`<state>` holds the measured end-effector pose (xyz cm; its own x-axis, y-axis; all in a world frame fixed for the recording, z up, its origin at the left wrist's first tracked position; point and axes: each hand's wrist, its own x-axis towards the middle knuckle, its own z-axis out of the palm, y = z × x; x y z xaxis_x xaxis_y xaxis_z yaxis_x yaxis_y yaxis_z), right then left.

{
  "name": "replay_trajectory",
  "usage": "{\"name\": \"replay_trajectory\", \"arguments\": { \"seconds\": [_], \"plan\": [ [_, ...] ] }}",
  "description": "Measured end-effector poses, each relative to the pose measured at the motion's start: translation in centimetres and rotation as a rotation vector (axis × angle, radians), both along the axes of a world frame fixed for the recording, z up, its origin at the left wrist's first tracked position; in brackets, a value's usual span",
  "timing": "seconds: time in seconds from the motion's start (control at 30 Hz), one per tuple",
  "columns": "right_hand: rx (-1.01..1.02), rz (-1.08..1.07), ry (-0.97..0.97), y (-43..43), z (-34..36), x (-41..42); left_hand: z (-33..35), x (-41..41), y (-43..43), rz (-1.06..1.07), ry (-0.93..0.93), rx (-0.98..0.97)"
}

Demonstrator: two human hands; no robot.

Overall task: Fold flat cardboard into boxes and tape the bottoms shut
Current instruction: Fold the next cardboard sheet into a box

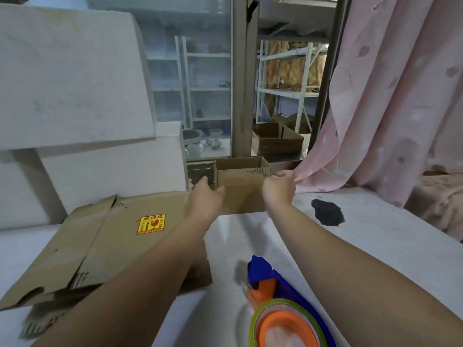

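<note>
Cardboard box (241, 182) at frame centre was gripped by left hand (206, 196) and right hand (280, 187); flat cardboard (105, 244) bore a yellow fragile sticker (150, 224).

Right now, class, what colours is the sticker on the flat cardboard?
The square sticker is yellow with red print, head view.

We see an assembled brown cardboard box (241, 182) standing upright and open-topped at the table's far edge. A stack of flat cardboard (105, 246) bearing a yellow-and-red sticker lies at left. A blue tape dispenser (280, 304) with its roll rests nearest us.
</note>
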<state>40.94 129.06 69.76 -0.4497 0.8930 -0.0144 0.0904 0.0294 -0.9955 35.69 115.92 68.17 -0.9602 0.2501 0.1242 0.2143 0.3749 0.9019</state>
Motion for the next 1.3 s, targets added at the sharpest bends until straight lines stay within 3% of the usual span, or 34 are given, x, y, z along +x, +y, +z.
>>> {"name": "replay_trajectory", "arguments": {
  "seconds": [0.1, 0.2, 0.37, 0.5, 0.63, 0.77, 1.0, 1.2, 1.3],
  "plan": [
    [0.090, 0.078, 0.028, -2.4, 1.8, 0.7, 1.0, 1.3, -2.2, 0.011, 0.096, 0.036],
    [0.191, 0.349, -0.087, -5.7, 2.0, 0.9, 1.6, 1.9, -4.4, 0.045, 0.203, 0.019],
    [0.245, 0.688, -0.294, -11.0, 1.3, 2.2, 0.1, 1.2, -10.0, 0.110, 0.378, -0.292],
    [0.258, 0.761, -0.396, -13.6, 0.7, 3.0, -1.2, 0.1, -16.2, 0.295, 0.156, -0.549],
    [0.233, 0.738, -0.387, -15.1, -0.1, 3.5, -1.8, -0.7, -21.9, 0.371, -0.108, -0.626],
    [0.237, 0.660, -0.381, -15.7, -1.3, 3.6, -2.9, -0.9, -25.6, 0.425, -0.270, -0.524],
    [0.122, 0.498, -0.250, -16.6, -2.6, 4.3, -2.8, 0.8, -26.2, 0.536, -0.201, -0.359],
    [0.016, 0.533, -0.070, -17.0, -1.4, 6.6, -2.0, 3.4, -26.7, 0.528, -0.059, 0.091],
    [0.040, 0.615, 0.000, -17.4, -0.1, 8.5, -1.4, 5.6, -27.7, 0.326, -0.071, 0.345]
  ]
}}
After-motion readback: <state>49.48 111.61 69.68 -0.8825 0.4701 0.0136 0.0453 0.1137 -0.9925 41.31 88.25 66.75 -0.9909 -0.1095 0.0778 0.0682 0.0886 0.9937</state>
